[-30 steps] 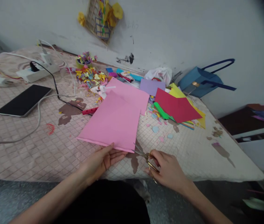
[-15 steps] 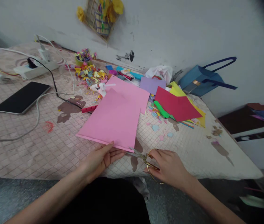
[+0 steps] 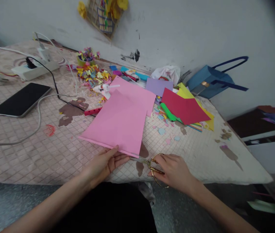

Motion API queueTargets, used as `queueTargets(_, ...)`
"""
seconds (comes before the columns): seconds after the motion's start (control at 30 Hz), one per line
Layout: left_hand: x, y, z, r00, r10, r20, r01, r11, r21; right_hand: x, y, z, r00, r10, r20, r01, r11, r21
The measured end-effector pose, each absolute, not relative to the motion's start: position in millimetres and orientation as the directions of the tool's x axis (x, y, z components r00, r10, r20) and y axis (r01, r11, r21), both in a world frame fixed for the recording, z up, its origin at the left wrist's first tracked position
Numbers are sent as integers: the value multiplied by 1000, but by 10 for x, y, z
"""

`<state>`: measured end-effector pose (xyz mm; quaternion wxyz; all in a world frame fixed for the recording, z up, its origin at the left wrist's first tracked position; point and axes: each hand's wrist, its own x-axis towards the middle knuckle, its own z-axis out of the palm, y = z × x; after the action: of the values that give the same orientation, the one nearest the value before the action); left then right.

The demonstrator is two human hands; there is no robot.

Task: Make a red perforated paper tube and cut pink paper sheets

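Note:
My left hand (image 3: 110,160) pinches the near edge of a pink paper sheet (image 3: 119,124), thumb on top and fingers beneath. That edge carries a narrow folded or cut strip. In my right hand (image 3: 172,170) is a pair of scissors (image 3: 149,162) with gold-coloured handles, my fingers through the loops. The blades point left and lie at the sheet's near right corner, partly hidden under the paper. Beyond this sheet rests another pink sheet (image 3: 142,97), partly covered by it.
A glue gun (image 3: 103,88), red paper (image 3: 183,106), purple paper (image 3: 159,86) and paper scraps (image 3: 93,75) lie farther back. A tablet or phone (image 3: 22,99) and a power strip (image 3: 35,69) with cables are at left. A blue bag (image 3: 209,82) stands at back right.
The scissor blades have come closer together at the sheet's corner. My left hand keeps its hold on the paper, and the whole view has shifted slightly.

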<state>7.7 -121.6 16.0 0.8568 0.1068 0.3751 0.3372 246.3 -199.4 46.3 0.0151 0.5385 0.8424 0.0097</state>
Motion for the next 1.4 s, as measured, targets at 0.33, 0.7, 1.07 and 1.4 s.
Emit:
queueTargets(0.33, 60, -1224, 173, 507, 667, -546, -488, 744, 457, 2490, -1994, 444, -441, 897, 7, 896, 440, 65)
queueTargets(0.7, 68, -1223, 156, 503, 670, -545, -486, 741, 463, 2505, -1996, 425, -448, 893, 39, 891, 442, 99)
queueTargets(1.07, 60, -1223, 172, 509, 666, -546, -491, 745, 451, 2554, -2005, 429, -405, 913, 46, 914, 406, 4)
queueTargets(1.4, 162, -1289, 199, 518, 651, -555, -483, 758, 439, 2266, -1836, 332, 42, 981, -187, 373, -189, -908)
